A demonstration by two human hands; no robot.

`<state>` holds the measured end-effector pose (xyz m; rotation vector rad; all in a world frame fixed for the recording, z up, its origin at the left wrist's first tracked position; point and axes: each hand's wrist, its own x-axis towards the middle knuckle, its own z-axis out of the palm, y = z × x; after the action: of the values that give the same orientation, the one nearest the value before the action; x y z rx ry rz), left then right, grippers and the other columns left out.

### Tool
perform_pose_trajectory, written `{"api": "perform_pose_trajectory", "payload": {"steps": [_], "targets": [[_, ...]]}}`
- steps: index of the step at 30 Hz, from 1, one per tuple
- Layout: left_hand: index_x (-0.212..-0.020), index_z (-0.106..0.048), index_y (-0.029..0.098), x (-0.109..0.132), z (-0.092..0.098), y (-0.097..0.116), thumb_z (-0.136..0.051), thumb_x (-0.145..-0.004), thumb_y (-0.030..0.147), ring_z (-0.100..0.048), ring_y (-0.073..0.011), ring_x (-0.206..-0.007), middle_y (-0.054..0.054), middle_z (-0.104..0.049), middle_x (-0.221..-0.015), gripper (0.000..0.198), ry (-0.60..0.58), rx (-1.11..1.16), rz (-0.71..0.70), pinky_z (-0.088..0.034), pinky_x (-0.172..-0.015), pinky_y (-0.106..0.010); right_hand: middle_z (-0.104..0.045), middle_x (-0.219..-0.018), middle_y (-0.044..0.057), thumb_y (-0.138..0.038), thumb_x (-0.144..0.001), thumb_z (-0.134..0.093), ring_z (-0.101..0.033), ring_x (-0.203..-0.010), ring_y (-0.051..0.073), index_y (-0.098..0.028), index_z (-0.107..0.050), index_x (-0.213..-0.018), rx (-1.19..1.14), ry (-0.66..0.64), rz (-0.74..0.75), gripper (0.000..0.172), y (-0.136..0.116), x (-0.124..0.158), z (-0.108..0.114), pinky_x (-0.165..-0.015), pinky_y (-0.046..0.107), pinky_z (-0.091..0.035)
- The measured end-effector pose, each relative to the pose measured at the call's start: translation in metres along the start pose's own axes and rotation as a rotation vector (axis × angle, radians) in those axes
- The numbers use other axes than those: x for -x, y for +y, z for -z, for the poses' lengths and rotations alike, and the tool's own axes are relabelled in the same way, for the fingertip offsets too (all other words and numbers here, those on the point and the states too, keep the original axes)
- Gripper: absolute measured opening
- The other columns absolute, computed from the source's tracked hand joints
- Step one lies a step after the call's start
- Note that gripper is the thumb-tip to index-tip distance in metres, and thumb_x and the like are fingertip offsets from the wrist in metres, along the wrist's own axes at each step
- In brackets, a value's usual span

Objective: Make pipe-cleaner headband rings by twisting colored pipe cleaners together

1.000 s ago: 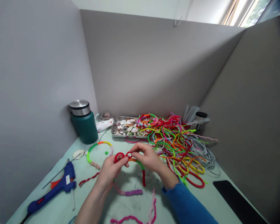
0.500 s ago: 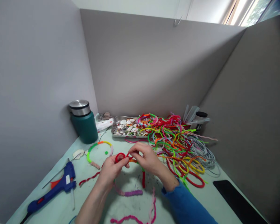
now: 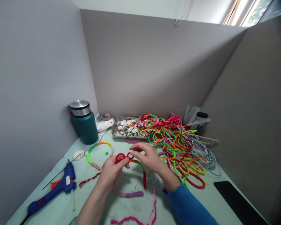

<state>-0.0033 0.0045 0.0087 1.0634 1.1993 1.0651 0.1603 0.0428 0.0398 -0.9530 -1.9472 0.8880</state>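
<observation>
My left hand [image 3: 114,168] is closed, thumb against fingers, on a red pipe cleaner [image 3: 120,157] bent into loops like a bow. Under that hand runs a hoop wrapped in coloured pipe cleaner [image 3: 144,178]; its orange, green and red part shows to the right, and a pink and purple end curves below. A twisted red tail [image 3: 90,179] sticks out to the left. My right hand [image 3: 146,157] hovers at the right-hand loop, thumb and forefinger apart; the thumb tip is close to the loop, and whether it touches I cannot tell.
At left lie a blue glue gun [image 3: 58,189] and a second coloured hoop [image 3: 89,153], with a green flask [image 3: 84,125] behind. A metal tray [image 3: 114,135] of small pieces and a tangled pipe cleaner heap [image 3: 175,140] fill the back. Pink strands [image 3: 131,218] lie in front.
My right thumb and forefinger have parted from their pinch on the red pipe cleaner and drawn slightly right. The left hand keeps its hold in the same place.
</observation>
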Motion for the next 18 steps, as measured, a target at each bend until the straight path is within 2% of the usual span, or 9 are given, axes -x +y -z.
{"api": "perform_pose_trajectory", "payload": {"steps": [3,6,11,18], "targets": [[-0.06,-0.059,0.013,0.0001,0.0011,-0.0008,-0.062,-0.072,0.046,-0.018,-0.0046,-0.038,0.01,-0.027,-0.04,0.035,-0.024,-0.013,-0.01,-0.009,-0.04,-0.023,-0.065,-0.079,0.002,-0.021,-0.082,-0.054,-0.056,-0.075,0.014,-0.018,-0.065,-0.08,0.035,-0.022,0.058,0.011,-0.0011,0.0005,-0.0034,-0.07,0.025,-0.041],[-0.059,-0.06,0.013,0.0008,0.0013,-0.0004,-0.063,-0.072,0.045,-0.019,-0.0047,-0.038,0.009,-0.028,-0.039,0.034,-0.06,-0.03,-0.013,-0.009,-0.04,-0.023,-0.062,-0.071,0.001,-0.019,-0.081,-0.053,-0.054,-0.07,0.013,-0.017,-0.063,-0.073,-0.017,-0.042,-0.005,0.012,0.0003,-0.0003,-0.0029,-0.067,0.024,-0.04],[-0.057,-0.059,0.013,0.0023,-0.0003,0.0024,-0.064,-0.071,0.044,-0.019,-0.0048,-0.038,0.009,-0.03,-0.039,0.034,-0.088,-0.027,-0.017,-0.01,-0.04,-0.023,-0.056,-0.064,-0.001,-0.026,-0.077,-0.057,-0.048,-0.06,0.011,-0.014,-0.06,-0.072,-0.283,-0.17,-0.174,0.013,0.0054,-0.0024,0.0018,-0.057,0.022,-0.037],[-0.059,-0.06,0.013,0.0016,0.002,0.0009,-0.063,-0.072,0.045,-0.019,-0.0043,-0.037,0.009,-0.028,-0.039,0.035,-0.137,-0.003,-0.004,-0.008,-0.04,-0.022,-0.056,-0.066,0.0,-0.028,-0.077,-0.059,-0.048,-0.062,0.011,-0.014,-0.061,-0.075,-0.336,-0.202,-0.172,0.014,0.0042,-0.0023,0.0039,-0.059,0.021,-0.039]]}}
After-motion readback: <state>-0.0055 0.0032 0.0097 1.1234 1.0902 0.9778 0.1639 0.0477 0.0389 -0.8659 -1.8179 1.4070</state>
